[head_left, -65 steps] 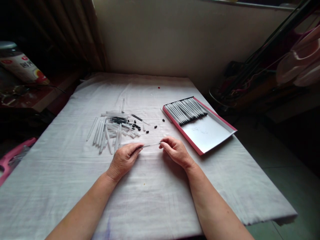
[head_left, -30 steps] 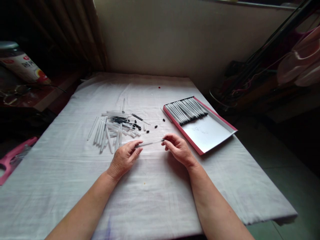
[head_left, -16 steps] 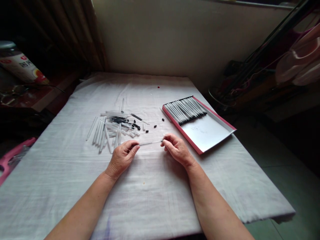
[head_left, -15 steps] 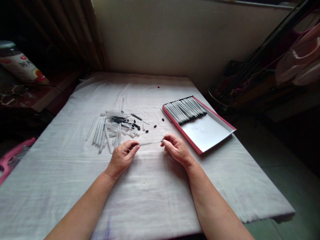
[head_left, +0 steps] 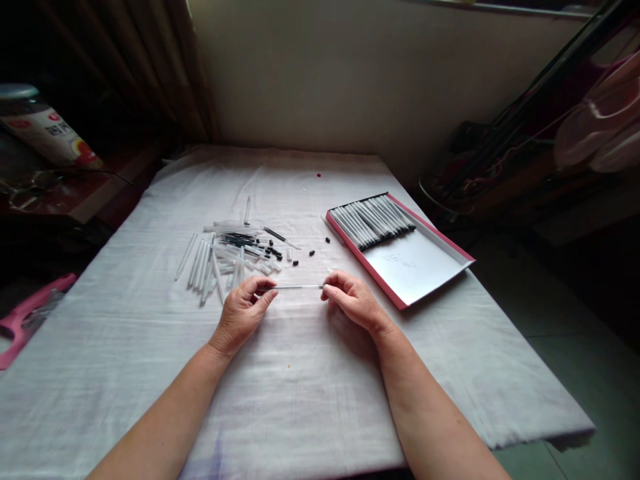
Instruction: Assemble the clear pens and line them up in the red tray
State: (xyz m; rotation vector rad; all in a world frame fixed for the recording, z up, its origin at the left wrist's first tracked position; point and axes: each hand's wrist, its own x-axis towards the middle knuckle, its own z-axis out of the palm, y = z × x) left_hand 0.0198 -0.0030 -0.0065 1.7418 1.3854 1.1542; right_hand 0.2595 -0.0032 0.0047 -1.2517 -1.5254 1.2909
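Both hands hold one slim translucent pen level above the table, stretched between them. My left hand is closed on its left end, thumb against fingers. At the other end, my right hand pinches a dark tip, mostly hidden by the fingers. Just beyond my left hand lies a loose pile of clear pen barrels, dark refills, clear caps and small black plugs. Beyond my right hand sits a shallow red-edged box with a row of pens at its far end.
A white cloth covers the table. A small red piece lies near its far edge. At the left stand a labelled jar on a side surface and a pink object. The wall rises behind the table.
The pen between my hands has turned from slightly slanted to almost level. Both hands keep their grip in nearly the same place. The whole view has shifted slightly.
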